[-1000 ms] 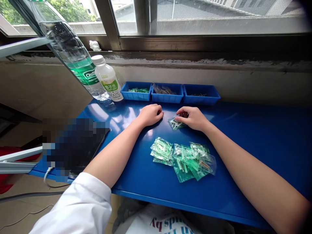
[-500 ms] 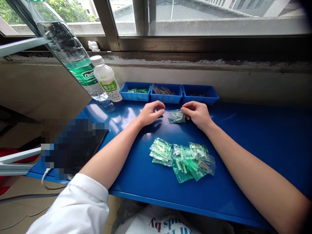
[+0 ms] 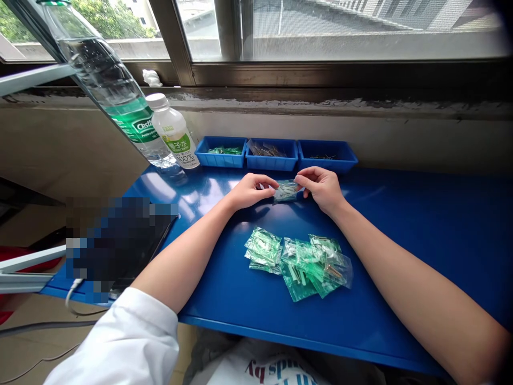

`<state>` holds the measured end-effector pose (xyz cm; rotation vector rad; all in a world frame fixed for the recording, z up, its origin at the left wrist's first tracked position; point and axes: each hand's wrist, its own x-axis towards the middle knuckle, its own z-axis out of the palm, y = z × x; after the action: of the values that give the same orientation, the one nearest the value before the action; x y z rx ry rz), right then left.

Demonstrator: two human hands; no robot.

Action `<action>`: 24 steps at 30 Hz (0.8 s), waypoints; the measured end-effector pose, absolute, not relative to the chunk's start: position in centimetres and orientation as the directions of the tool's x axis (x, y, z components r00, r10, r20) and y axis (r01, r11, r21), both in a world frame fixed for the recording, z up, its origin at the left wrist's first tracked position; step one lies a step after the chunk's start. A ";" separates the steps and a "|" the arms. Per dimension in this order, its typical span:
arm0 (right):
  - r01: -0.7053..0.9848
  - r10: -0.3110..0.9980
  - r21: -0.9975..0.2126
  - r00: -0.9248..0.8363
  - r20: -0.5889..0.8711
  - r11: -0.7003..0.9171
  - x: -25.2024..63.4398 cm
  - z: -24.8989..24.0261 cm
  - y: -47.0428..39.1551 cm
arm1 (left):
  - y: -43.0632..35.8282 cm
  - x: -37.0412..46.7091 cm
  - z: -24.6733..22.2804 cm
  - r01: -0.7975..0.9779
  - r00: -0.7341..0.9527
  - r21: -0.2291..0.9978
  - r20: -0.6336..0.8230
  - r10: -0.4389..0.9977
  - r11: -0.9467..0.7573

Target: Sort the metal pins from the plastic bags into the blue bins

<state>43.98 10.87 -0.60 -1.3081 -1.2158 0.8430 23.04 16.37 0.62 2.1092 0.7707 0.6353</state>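
Note:
A small clear plastic bag (image 3: 286,191) with thin pieces inside is stretched between my two hands above the blue table. My left hand (image 3: 253,191) pinches its left edge, and my right hand (image 3: 319,187) pinches its upper right corner. Nearer to me lie two groups of bags: a neat stack of greenish bags (image 3: 263,249) on the left, and a looser pile of green and clear bags (image 3: 315,264) beside it on the right. Behind my hands stand three blue bins in a row: the left bin (image 3: 220,159) holds green bags, the middle bin (image 3: 271,162) brownish ones, the right bin (image 3: 327,165) thin dark pieces.
A large water bottle (image 3: 132,118) and a smaller white bottle (image 3: 175,133) stand at the back left of the blue table (image 3: 224,299). A dark, blurred-out device (image 3: 120,240) with a white cable lies at the left edge. A window is behind.
My left hand has moved right and closed on the bag's left edge. The bag and my right hand have shifted slightly left.

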 end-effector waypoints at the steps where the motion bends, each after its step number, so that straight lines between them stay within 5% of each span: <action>1: 0.160 0.959 -0.979 0.231 0.161 0.126 44.0 -0.7 10.9 | 16.4 23.1 0.4 0.317 0.648 0.784 0.231 0.725 -0.534; 5: 0.095 0.965 -0.992 0.240 0.104 0.083 44.2 -1.0 11.3 | 16.7 23.2 -0.5 0.448 0.434 0.566 0.539 0.722 -0.692; 9: 0.120 0.975 -0.990 0.202 0.092 0.069 44.4 -1.1 11.4 | 17.1 22.7 -0.1 0.661 0.273 0.405 0.654 0.706 -0.631; 17: 0.263 0.985 -0.962 0.127 0.114 0.077 44.2 -1.0 11.1 | 20.4 20.4 -1.2 0.840 0.042 0.386 0.655 0.755 -0.382; 24: 0.343 0.992 -0.937 0.077 0.101 0.069 44.0 -0.8 10.8 | 21.1 20.3 -2.1 0.766 -0.044 0.550 0.560 0.827 -0.332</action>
<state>43.99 10.83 -0.78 -1.4325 -1.4245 0.8904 20.28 21.10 -2.14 2.1222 1.7730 1.3371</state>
